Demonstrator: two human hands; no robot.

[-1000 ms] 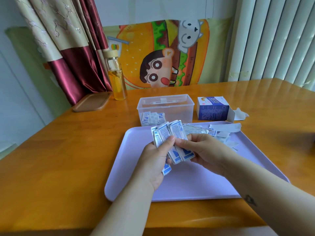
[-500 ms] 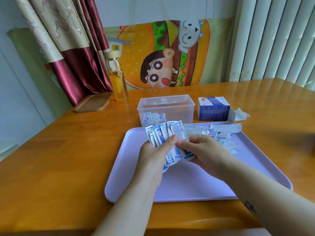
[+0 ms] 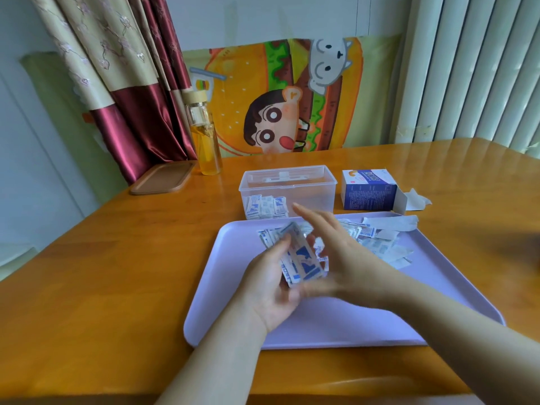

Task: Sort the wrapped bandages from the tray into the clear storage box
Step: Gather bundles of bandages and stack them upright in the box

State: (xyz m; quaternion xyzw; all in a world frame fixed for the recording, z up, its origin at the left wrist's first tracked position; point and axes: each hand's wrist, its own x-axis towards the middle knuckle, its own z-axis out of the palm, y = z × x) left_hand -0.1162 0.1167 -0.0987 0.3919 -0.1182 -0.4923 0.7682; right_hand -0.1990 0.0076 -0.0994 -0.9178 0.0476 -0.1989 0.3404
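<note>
A: L hand [image 3: 267,290]?
B: Curled round a stack of wrapped bandages [image 3: 301,258], above the tray [image 3: 210,302]. R hand [image 3: 347,255] flat, fingers straight, beside the stack. Blurry, contact unclear.
A: Tip?
B: Square the edges w/ R palm, then set it next to the row [image 3: 266,207] in the clear storage box [image 3: 287,182]. Loose ones [image 3: 380,247] left on the tray's far side.

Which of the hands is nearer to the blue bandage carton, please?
Right. The right hand is just short of the blue bandage carton; the left hand, gripping wrapped bandages, is farther back and left.
</note>
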